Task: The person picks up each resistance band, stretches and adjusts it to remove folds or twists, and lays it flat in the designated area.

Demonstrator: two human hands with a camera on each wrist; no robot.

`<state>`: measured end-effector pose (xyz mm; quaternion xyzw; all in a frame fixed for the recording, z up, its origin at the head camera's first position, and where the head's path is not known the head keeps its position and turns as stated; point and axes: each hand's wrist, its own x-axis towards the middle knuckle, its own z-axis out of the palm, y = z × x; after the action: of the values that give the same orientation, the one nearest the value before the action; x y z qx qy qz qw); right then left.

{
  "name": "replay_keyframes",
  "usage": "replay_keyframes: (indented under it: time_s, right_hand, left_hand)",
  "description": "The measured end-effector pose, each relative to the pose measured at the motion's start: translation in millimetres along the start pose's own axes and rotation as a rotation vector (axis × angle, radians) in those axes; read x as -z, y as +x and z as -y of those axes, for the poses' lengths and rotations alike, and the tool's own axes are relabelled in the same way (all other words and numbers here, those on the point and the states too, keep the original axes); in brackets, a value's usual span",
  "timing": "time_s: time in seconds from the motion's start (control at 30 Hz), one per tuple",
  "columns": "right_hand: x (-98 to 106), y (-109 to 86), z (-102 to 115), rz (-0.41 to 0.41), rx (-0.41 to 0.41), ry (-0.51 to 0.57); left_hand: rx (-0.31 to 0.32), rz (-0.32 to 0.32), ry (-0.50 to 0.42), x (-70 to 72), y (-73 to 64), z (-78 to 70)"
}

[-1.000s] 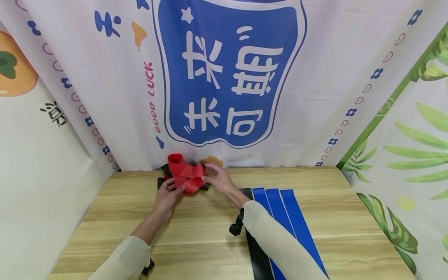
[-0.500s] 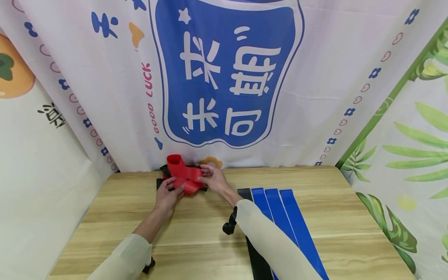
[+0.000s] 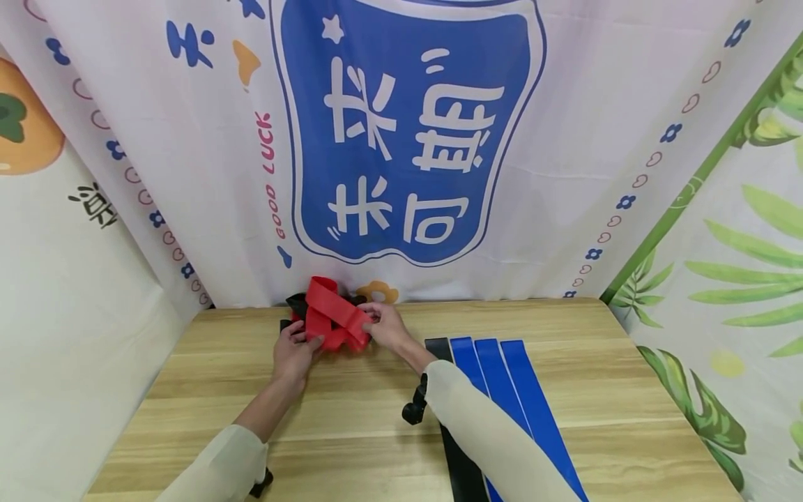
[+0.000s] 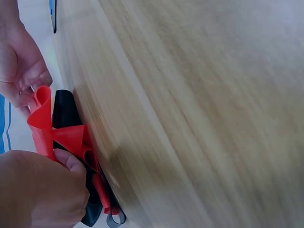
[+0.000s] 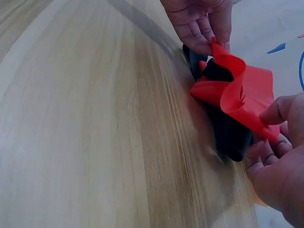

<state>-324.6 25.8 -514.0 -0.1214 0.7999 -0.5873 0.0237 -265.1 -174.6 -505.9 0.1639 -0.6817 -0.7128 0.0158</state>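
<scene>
A red resistance band (image 3: 339, 310), a flat rubbery loop, is bunched near the table's back edge. My left hand (image 3: 292, 354) pinches its near left part; in the right wrist view, thumb and finger of the left hand (image 5: 199, 23) meet on the band's edge. At the other end my right hand (image 3: 389, 329) pinches the band, thumb above in the right wrist view. A fold of red band (image 5: 254, 95) arches between both hands there. Beneath lie black bands (image 4: 65, 109), loosely heaped, with more red (image 4: 100, 190) among them. The red band covers much of this heap.
Right of the hands, one black band (image 3: 464, 467) and several blue bands (image 3: 533, 390) lie flat side by side on the wooden table (image 3: 351, 432), partly under my right sleeve (image 3: 483, 418). A printed curtain (image 3: 564, 209) hangs directly behind the table.
The red band's upright loop on the left has tipped over and now slants down to the right. My right hand has lowered slightly and taken its right end. My left hand stays nearly put.
</scene>
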Motion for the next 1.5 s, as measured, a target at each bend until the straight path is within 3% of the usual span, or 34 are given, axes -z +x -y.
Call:
replay_keyframes:
  time_s: [0.27, 0.53, 0.73, 1.07, 1.27, 1.37, 1.5]
  right_hand:
    - [-3, -1.8, -2, 0.003, -0.039, 0.058]
    - [-8, -4.1, -2, 0.025, -0.047, 0.069]
    - [-5, -6.4, -4, 0.019, -0.077, 0.085]
    - [16, -8.3, -7, -0.042, -0.128, 0.060]
    - [24, -9.5, -13, -0.060, -0.164, 0.073]
    - [27, -10.3, -16, -0.072, -0.174, 0.082]
    - [33, -11.6, -19, -0.085, -0.193, 0.087]
  left_hand:
    - [0.028, 0.036, 0.091, 7.7, -5.7, 0.4]
    - [0.010, 0.092, 0.127, 12.1, -7.4, 0.8]
    - [0.013, 0.138, 0.111, 12.0, -7.9, -1.1]
    - [0.023, 0.129, 0.065, 19.2, -9.9, -3.1]
    - [0.040, 0.157, 0.103, 21.2, -10.2, -4.3]
    - [0.055, 0.188, 0.103, 22.8, -9.3, -4.7]
    - [0.074, 0.252, 0.034, 26.0, -7.7, -4.6]
